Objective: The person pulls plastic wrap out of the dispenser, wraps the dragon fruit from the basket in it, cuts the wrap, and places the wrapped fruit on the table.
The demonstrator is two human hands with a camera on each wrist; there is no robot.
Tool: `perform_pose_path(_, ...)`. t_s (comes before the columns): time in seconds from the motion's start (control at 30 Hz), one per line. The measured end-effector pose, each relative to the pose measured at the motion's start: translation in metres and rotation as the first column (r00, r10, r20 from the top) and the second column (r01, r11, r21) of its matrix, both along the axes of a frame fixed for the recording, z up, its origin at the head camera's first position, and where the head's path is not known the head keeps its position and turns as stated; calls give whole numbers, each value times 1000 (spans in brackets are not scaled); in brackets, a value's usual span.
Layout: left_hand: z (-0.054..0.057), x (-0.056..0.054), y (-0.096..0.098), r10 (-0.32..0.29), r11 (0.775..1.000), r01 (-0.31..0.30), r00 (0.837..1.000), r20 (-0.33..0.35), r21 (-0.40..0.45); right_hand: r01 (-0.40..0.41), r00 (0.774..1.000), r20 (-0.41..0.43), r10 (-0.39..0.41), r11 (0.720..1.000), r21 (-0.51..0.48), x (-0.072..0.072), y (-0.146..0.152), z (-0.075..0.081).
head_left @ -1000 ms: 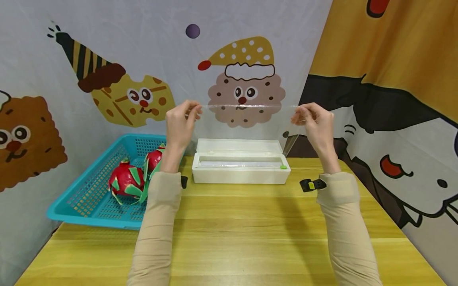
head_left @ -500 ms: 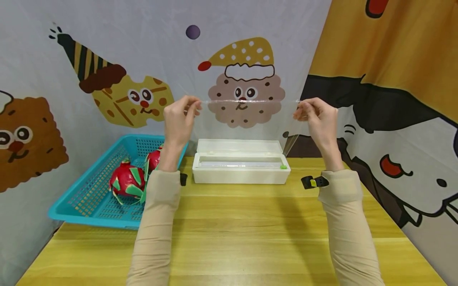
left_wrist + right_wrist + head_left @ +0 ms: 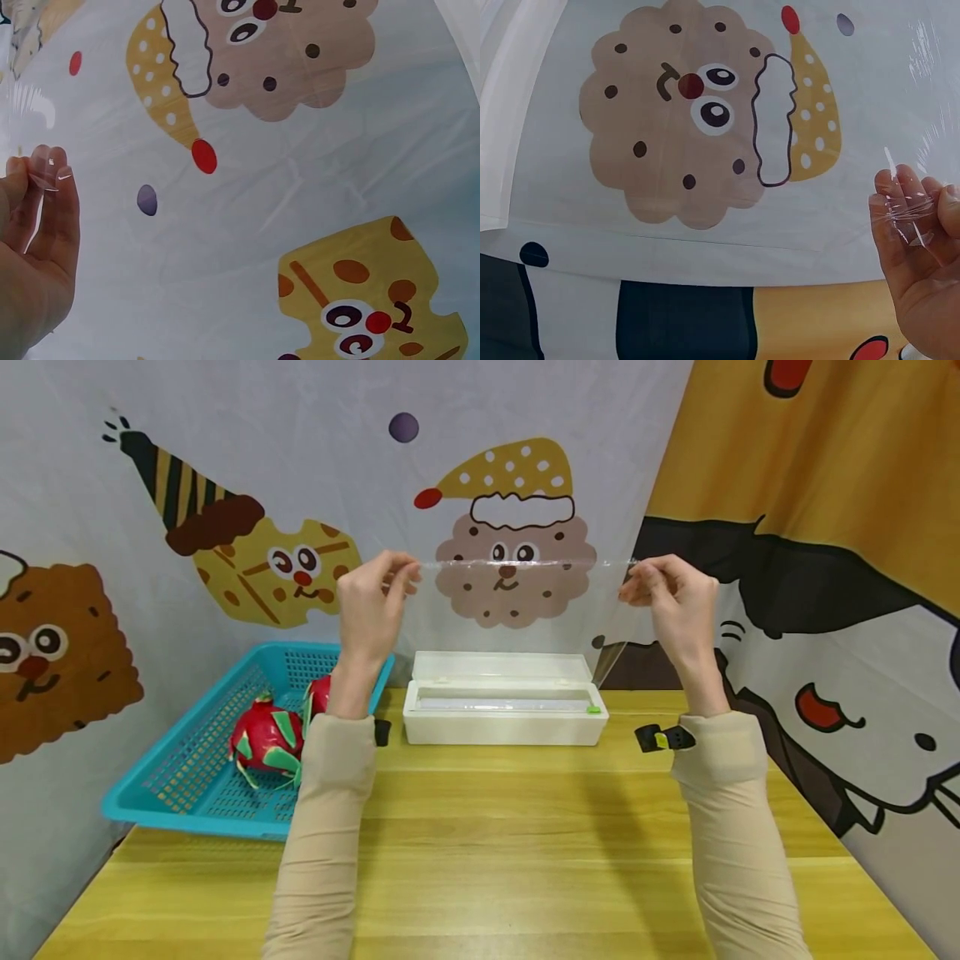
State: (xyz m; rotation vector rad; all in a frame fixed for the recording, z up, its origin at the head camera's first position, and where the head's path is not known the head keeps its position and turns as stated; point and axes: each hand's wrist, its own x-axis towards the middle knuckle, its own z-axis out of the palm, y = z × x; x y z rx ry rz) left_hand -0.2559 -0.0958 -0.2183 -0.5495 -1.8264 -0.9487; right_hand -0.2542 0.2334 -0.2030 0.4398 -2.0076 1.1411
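Note:
Clear plastic wrap [image 3: 525,563] is stretched taut between the two hands, rising from a white wrap dispenser box [image 3: 502,730] with its lid up. My left hand [image 3: 371,606] pinches the wrap's left top corner between thumb and fingers; the left wrist view shows the film's edge at those fingertips [image 3: 46,161]. At the other corner my right hand [image 3: 678,606] pinches the film, which is bunched in creases over the fingers [image 3: 907,206] in the right wrist view. Both hands are held well above the box. Being see-through, most of the sheet is hard to make out.
A turquoise plastic basket [image 3: 202,822] stands at the left of the wooden table [image 3: 510,843]. In it lie red dragon fruits [image 3: 264,737] with green scales, one partly hidden by the left arm. A green slider [image 3: 593,710] sits at the box's right end. A cartoon-print curtain [image 3: 300,435] hangs behind.
Both hands have risen and moved slightly apart, drawing the film's top edge higher above the box. The box and the basket have stayed in place.

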Motion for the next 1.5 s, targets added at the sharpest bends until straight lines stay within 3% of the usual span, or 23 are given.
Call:
perform_pose_path(0.43,10,7,1,15,1000,-15,998,-65,-5,54,998,-7,-55,998,-17,7,-3,11)
perform_pose_path(1.07,22,17,0,15,999,-10,993,-121,42,62,996,-67,-63,998,-26,17,-7,21)
perform_pose_path(1.5,29,25,-1,8,1000,-3,986,-165,27,61,993,-96,-65,997,-47,23,-7,28)
